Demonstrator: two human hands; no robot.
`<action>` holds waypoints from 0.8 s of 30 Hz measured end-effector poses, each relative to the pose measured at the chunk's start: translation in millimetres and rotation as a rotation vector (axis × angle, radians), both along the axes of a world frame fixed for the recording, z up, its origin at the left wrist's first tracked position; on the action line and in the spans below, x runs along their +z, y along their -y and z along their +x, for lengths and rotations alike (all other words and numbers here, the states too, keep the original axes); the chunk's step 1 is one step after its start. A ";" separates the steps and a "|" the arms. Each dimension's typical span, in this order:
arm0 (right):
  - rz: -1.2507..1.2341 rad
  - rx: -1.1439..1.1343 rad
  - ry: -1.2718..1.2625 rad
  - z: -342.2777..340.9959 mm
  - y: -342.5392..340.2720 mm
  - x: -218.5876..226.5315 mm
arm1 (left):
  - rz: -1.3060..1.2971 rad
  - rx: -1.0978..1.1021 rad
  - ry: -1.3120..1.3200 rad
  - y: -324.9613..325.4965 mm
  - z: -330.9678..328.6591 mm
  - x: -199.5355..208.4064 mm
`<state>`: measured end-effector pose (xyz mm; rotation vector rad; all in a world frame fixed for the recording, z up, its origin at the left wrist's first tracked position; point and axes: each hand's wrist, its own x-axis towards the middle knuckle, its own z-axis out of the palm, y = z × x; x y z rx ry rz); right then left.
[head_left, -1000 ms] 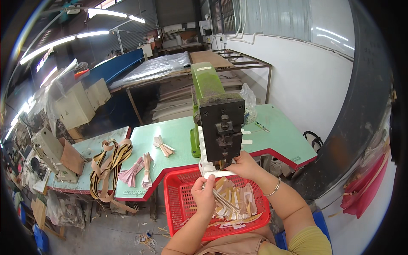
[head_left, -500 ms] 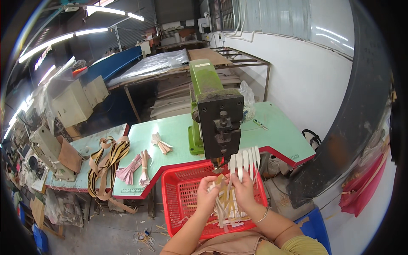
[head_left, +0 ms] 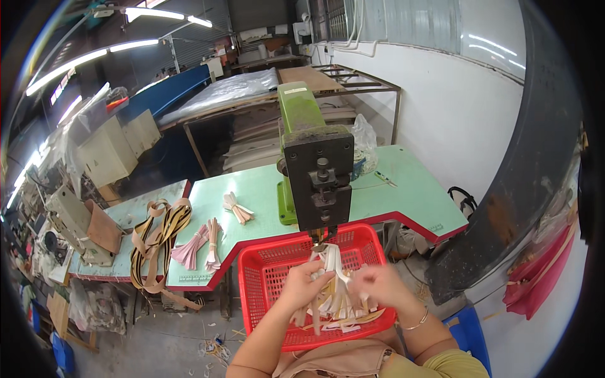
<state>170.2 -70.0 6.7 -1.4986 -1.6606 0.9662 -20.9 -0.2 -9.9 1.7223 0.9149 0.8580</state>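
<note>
Just below the black head of a green machine, my left hand is closed on a bunch of strips. White strips from this bunch reach up toward the machine's lower tip, and some hang beneath the hand. To the right of the bunch, my right hand is raised over the basket's right side. Its curled fingers are smeared by motion, so what they hold, if anything, cannot be made out. Under both hands stands a red plastic basket with loose white and tan strips in it.
On the green tabletop lie a tied white bundle, a pink bundle, a cream bundle and small green-handled snips. Striped and tan straps drape over its left part. A dark pillar rises at right.
My right hand has moved right, away from the left hand. The white strips fanned at the right now sit bunched by the left hand. The view and basket have shifted slightly.
</note>
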 end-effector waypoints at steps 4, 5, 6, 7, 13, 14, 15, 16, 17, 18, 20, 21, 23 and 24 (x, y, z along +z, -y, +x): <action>0.655 -0.139 0.226 7.7 -32.0 12.2 | 0.293 -0.092 -0.193 -2.8 -5.3 8.4; 0.518 -0.028 -0.004 8.8 -36.5 4.3 | 0.292 -0.130 -0.205 -1.1 -5.5 16.8; 0.374 0.092 -0.237 7.9 -41.6 -6.7 | 0.295 -0.131 -0.208 -1.0 -7.0 21.4; 0.097 0.187 -0.321 13.2 -44.2 -17.3 | 0.397 -0.140 -0.295 -1.2 -8.4 25.5; -0.044 0.031 -0.905 -12.8 -49.1 -20.9 | 0.521 -0.154 -0.502 1.7 -16.5 34.2; -0.050 -0.074 -1.060 -16.8 -50.7 -16.3 | 0.444 -0.122 -0.446 0.7 -16.7 38.2; -0.032 -0.103 -1.143 -19.3 -53.3 -12.8 | 0.455 -0.118 -0.443 -3.0 -18.4 40.0; -0.014 -0.130 -1.226 -21.6 -55.9 -9.0 | 0.410 -0.096 -0.345 -7.7 -22.1 41.4; 0.028 -0.165 -1.238 -24.3 -54.8 -3.2 | 0.362 -0.071 -0.247 -9.5 -25.8 43.2; 0.030 -0.153 -1.233 -26.7 -57.1 0.5 | 0.313 -0.054 -0.206 -11.5 -28.6 47.4; 0.073 -0.156 -1.201 -33.4 -62.3 7.2 | 0.179 -0.085 -0.255 -21.3 -37.2 58.4; 0.117 -0.137 -1.205 -38.1 -65.4 10.7 | 0.008 -0.061 -0.204 -20.4 -38.1 67.8; 0.163 -0.130 -1.177 -42.9 -72.7 4.7 | -0.010 -0.066 -0.179 -27.7 -44.3 70.1; 0.211 -0.135 -1.153 -45.0 -75.6 3.5 | -0.034 -0.082 -0.158 -31.0 -46.7 72.4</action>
